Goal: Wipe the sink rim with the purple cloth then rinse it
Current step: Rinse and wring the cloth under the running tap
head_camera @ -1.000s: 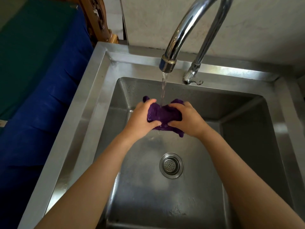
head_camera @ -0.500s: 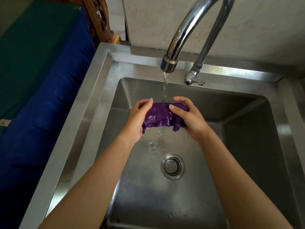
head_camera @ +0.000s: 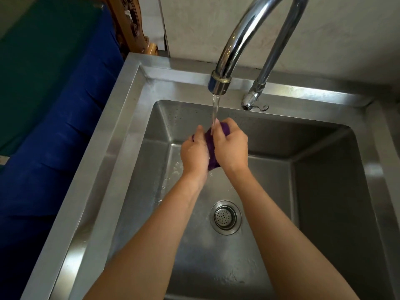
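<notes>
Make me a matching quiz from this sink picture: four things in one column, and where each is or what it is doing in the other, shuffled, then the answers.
Things
1. crumpled purple cloth
2. curved chrome tap
3. round metal drain strainer
4. blue fabric

Places and states
A. set in the floor of the stainless steel sink
B. lying beside the sink, on its left
C. gripped between the left hand and the right hand
D. pouring a thin stream of water

Pairs: 1-C, 2-D, 3-A, 4-B
</notes>
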Tool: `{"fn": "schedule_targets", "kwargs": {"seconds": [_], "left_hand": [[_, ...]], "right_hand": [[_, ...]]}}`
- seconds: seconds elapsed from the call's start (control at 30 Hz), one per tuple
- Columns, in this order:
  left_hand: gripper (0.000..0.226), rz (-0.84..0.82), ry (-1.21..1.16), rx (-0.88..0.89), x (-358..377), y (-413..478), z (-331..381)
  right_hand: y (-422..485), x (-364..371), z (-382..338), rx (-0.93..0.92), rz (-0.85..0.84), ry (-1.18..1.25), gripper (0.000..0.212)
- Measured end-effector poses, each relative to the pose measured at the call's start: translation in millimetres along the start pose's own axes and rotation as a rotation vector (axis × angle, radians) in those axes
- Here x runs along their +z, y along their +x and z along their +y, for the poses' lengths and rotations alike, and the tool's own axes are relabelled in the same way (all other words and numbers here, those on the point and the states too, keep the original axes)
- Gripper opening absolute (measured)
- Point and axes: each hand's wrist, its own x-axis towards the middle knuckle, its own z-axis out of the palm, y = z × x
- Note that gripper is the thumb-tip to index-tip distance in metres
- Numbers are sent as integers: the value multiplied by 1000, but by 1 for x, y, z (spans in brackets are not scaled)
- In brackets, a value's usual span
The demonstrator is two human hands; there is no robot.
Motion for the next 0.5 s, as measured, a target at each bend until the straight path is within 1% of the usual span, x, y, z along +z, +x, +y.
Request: {"fn": "schedule_targets", "kwargs": {"seconds": [0.1, 0.2, 0.27, 0.3, 0.37, 0.43, 0.5], "left_hand": [[33, 31, 67, 48, 3, -3, 1], [36, 13, 186, 117, 2, -6, 2], [40, -35, 270, 150, 0, -6, 5], [39, -54, 294, 144, -1, -6, 8], [37, -58, 269, 88, -2, 0, 16], [37, -40, 218, 45, -3, 8, 24], [38, -6, 205, 43, -3, 14, 27]], "right_hand": [[7, -2, 5, 74, 5, 11, 33], [17, -5, 11, 222, -65, 90, 33], [27, -10, 15, 258, -123, 1, 32], [29, -14, 17, 257, -144, -59, 36], [29, -23, 21, 200, -198, -84, 41], [19, -28, 22, 41, -241, -37, 36], [3, -26, 17, -89, -275, -55, 37]]}}
